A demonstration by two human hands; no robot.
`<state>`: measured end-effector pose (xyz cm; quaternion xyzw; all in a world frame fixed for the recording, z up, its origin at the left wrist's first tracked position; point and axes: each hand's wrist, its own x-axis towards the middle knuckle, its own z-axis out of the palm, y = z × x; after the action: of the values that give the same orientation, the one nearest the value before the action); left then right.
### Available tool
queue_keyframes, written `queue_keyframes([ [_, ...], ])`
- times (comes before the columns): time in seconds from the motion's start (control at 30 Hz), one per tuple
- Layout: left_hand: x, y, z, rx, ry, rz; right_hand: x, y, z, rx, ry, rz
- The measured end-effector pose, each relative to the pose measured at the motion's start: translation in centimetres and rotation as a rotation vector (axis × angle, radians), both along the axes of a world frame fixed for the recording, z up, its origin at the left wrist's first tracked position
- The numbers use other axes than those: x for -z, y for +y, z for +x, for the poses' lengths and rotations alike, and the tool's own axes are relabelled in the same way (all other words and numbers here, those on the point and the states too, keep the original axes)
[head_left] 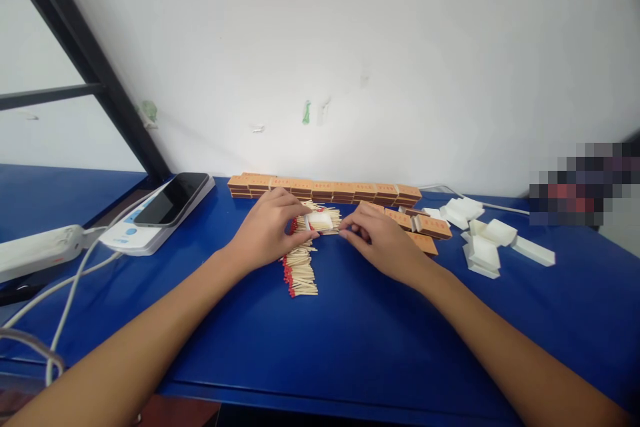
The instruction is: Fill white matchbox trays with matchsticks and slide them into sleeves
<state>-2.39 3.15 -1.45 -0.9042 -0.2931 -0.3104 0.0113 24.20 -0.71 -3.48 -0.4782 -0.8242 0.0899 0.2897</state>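
A small white matchbox tray (320,221) with matches in it lies between my two hands. My left hand (273,223) grips the tray's left end, thumb at the near side and fingers at the far side. My right hand (375,238) has its fingers drawn together at the tray's right end, by the match ends; what they pinch, if anything, is too small to make out. Loose red-tipped matches (301,270) lie in a strip below and beside my left hand, and more stick out behind the tray.
Stacked orange matchboxes (325,191) form a row along the wall. More matchboxes (425,225) lie beyond my right hand, with several white paper trays (483,253) farther right. On the left, a phone (173,199) rests on a white device (145,240) near a power strip (40,250) and cables.
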Motion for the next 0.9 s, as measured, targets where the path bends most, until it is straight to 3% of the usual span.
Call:
queue_keyframes([
  [0.17,0.0,0.2,-0.1,-0.026,0.001,0.03,1.0,0.4,-0.1,-0.025,-0.068,-0.059],
  [0.5,0.0,0.2,-0.1,-0.028,0.007,0.044,0.9,0.6,-0.1,-0.018,-0.114,-0.081],
  [0.73,0.1,0.3,-0.2,-0.04,0.021,0.032,-0.1,-0.3,1.3,0.021,-0.218,-0.061],
  [0.9,0.2,0.0,-0.2,-0.023,0.045,0.02,-1.3,-0.6,2.5,0.104,-0.273,0.041],
])
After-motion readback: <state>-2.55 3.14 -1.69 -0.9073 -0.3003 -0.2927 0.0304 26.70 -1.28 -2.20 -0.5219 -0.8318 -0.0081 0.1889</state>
